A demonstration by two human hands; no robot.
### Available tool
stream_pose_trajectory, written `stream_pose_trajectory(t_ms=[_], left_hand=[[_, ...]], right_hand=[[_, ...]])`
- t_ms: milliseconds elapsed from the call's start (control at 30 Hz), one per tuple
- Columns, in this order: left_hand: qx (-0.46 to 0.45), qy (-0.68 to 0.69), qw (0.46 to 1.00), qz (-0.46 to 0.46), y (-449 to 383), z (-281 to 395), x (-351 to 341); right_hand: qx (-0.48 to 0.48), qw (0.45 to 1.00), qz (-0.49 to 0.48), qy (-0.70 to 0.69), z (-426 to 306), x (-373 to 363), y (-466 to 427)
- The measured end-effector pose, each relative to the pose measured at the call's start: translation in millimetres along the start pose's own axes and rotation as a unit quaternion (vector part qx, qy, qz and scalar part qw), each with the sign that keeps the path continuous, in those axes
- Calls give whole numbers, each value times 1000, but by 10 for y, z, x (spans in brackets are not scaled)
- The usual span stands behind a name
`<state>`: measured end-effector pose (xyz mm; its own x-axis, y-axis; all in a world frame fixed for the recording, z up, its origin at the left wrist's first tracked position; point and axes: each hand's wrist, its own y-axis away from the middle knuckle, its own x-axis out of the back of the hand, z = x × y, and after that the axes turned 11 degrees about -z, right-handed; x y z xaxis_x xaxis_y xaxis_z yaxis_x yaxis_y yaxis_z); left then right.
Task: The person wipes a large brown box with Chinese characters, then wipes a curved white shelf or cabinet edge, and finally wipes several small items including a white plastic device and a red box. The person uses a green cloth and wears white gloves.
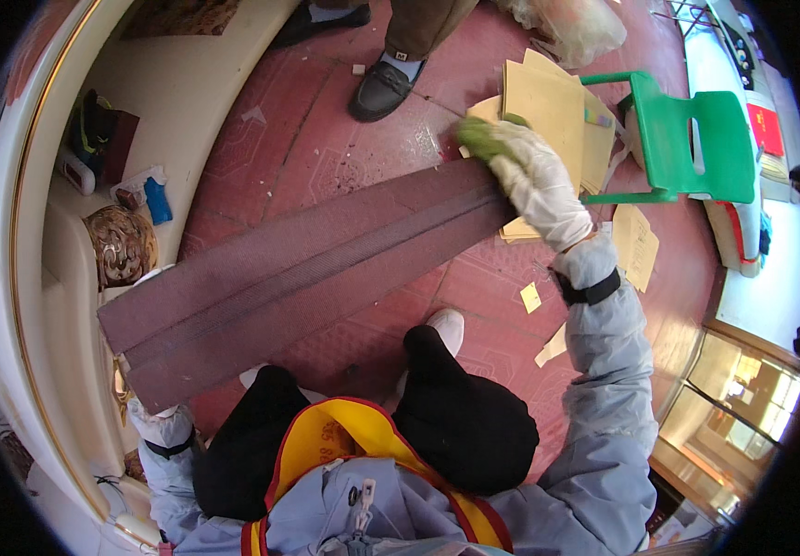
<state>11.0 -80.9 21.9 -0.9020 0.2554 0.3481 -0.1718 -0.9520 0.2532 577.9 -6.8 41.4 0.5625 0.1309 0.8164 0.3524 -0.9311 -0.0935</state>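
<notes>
A long, flat maroon panel (309,278) with fine ribbed texture and a dark groove along its length lies slantwise across the view, above the floor. At its upper right end is my right hand (535,184), in a white glove with green fingers. That hand is slightly blurred, its fingers over the panel's end. My left hand (158,411) is at the lower left end, mostly hidden behind the panel. Only white glove near the wrist and a white bit past the far edge show there.
Cream furniture (226,90) with a carved gold ornament (122,247) borders the left. Yellowish paper sheets (546,104) lie beside a green plastic chair (709,146). Another person's shoe (387,89) stands on the red tiled floor (288,167). A plastic bag (573,28) lies beyond.
</notes>
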Motion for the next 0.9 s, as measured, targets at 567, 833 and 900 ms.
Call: stream_pose_trajectory(t_ms=[567, 833, 900], left_hand=[[-38, -7, 998, -39, -471, 232, -437], [28, 150, 985, -81, -470, 507, -536], [40, 175, 980, -88, -482, 589, -534]], right_hand=[[205, 975, 42, -79, -1979, -403, -805], [254, 940, 180, -142, -2419, -539, -940], [286, 955, -14, -77, -2160, -475, -835]])
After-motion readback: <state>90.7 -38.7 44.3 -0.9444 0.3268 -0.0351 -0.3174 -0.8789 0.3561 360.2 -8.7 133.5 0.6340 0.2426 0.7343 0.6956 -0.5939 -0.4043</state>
